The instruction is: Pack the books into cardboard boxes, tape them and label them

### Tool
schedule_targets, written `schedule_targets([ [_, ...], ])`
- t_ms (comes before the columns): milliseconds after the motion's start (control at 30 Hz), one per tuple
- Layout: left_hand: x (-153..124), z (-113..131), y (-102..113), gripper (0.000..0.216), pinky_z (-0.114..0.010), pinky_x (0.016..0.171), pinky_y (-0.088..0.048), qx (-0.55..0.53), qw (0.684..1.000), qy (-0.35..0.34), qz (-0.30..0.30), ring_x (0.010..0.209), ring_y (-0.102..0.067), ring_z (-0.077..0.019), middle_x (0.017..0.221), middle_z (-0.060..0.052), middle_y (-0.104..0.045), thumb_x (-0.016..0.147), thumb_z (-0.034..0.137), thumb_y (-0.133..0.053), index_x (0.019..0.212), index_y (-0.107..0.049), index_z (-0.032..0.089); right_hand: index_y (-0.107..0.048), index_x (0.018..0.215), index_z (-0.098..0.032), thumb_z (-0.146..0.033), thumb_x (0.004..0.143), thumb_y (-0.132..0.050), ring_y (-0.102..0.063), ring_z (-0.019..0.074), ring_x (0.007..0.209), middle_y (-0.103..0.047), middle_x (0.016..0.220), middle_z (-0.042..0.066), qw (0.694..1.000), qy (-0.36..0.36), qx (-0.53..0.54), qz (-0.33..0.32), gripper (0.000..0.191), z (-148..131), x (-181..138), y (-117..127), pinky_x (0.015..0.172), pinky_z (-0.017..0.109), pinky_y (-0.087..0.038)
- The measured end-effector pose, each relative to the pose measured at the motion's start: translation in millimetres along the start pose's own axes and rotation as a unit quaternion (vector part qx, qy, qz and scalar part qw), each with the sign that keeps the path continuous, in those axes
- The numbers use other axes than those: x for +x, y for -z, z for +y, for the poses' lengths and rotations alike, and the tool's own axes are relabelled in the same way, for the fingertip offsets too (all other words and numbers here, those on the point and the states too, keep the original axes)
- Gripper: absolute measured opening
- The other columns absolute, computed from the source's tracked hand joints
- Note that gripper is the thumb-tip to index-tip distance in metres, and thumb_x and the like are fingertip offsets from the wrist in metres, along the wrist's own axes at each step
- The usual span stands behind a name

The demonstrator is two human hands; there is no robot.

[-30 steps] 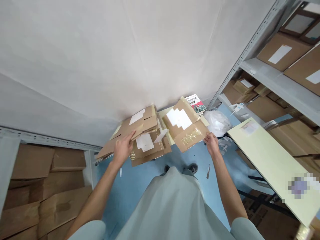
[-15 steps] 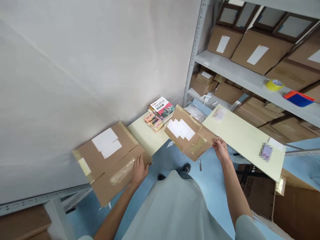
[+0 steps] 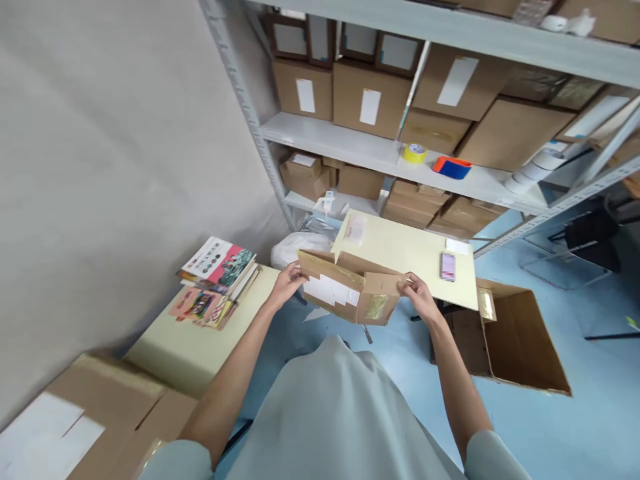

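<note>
In the head view, 2 bare hands hold 1 opened cardboard box (image 3: 365, 287) in front of the person's body, over the blue floor (image 3: 325, 353). The left hand (image 3: 287, 283) pinches the box at its left end, fingers closed on the edge; the right hand (image 3: 416, 293) grips the upper right corner, thumb and fingers together. The box's flaps stand up along its top. White labels overlap on its front, too merged to count, and 1 patch of shiny tape sits on the right-hand face.

2 pale tabletops are in sight. On the left table (image 3: 187, 350) lie 2 adjoining piles of books: 1 taller pile (image 3: 220, 263) topped by a white, pink and green cover, and 1 lower pile (image 3: 200, 307) with an orange-pink cover; the volumes in each cannot be counted. At the lower left lies 1 folded carton (image 3: 120, 393) with white labels. The far table (image 3: 400, 250), beyond the box, bears 1 phone (image 3: 448, 266). Between the tables is 1 white plastic bag (image 3: 293, 250).

On the floor at right stands 1 large open carton (image 3: 525, 340). The middle shelf (image 3: 330, 141) carries 1 yellow tape roll (image 3: 415, 153), 1 orange-and-blue object (image 3: 452, 167) and, towards the left, 3 cartons (image 3: 345, 93) with upright white labels.
</note>
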State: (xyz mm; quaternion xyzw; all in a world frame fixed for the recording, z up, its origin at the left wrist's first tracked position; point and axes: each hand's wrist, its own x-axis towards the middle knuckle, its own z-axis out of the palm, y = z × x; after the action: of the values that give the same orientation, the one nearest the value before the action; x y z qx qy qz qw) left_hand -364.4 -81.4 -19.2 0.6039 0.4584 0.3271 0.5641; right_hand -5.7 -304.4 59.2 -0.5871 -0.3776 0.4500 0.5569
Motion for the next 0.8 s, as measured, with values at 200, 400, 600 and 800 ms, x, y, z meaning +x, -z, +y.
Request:
schedule_targets([
  [200, 39.6, 12.9, -72.2, 0.024, -0.034, 0.078, -0.058, -0.022, 0.999, 0.026, -0.016, 0.081, -0.072, -0.0251, 0.077, -0.003, -0.077, 0.057, 0.033, -0.070, 0.077, -0.072, 0.019, -0.067, 0.110, -0.027, -0.068, 0.092, -0.075, -0.075, 0.0279, 0.098, -0.081, 0.103, 0.006, 0.995, 0.018, -0.009, 0.096, 0.045, 4.1, -2.0, 36.7, 0.086, 0.038, -0.059],
  [400, 89.7, 11.2, -107.2, 0.023, -0.032, 0.078, -0.056, -0.036, 0.998, 0.025, -0.036, 0.080, -0.070, -0.0224, 0.076, -0.001, -0.075, 0.059, 0.032, -0.068, 0.078, -0.071, 0.020, -0.069, 0.117, -0.027, -0.063, 0.098, -0.071, -0.074, 0.0286, 0.106, -0.080, 0.111, 0.007, 0.981, 0.027, -0.027, 0.188, 0.041, 19.6, 16.5, 47.5, 0.099, 0.042, -0.058],
  [600, 145.2, 16.0, -145.6, 0.015, -0.034, 0.078, -0.058, -0.053, 0.996, 0.007, -0.077, 0.080, -0.071, -0.0236, 0.073, -0.002, -0.073, 0.063, 0.031, -0.066, 0.074, -0.068, 0.020, -0.066, 0.126, -0.031, -0.063, 0.102, -0.065, -0.067, 0.0265, 0.125, -0.073, 0.129, 0.007, 0.958, 0.012, -0.038, 0.282, 0.040, 15.7, 43.7, 54.1, 0.113, 0.044, -0.055],
  [800, 185.0, 25.8, -177.2, 0.029, -0.039, 0.095, -0.060, -0.083, 0.983, -0.019, -0.160, 0.101, -0.076, -0.0275, 0.097, -0.006, -0.081, 0.068, 0.030, -0.066, 0.093, -0.076, 0.019, -0.056, 0.144, -0.043, -0.065, 0.103, -0.061, -0.060, 0.0256, 0.141, -0.062, 0.149, 0.004, 0.945, -0.033, 0.020, 0.325, 0.047, 9.3, 74.0, 51.2, 0.112, 0.047, -0.057],
])
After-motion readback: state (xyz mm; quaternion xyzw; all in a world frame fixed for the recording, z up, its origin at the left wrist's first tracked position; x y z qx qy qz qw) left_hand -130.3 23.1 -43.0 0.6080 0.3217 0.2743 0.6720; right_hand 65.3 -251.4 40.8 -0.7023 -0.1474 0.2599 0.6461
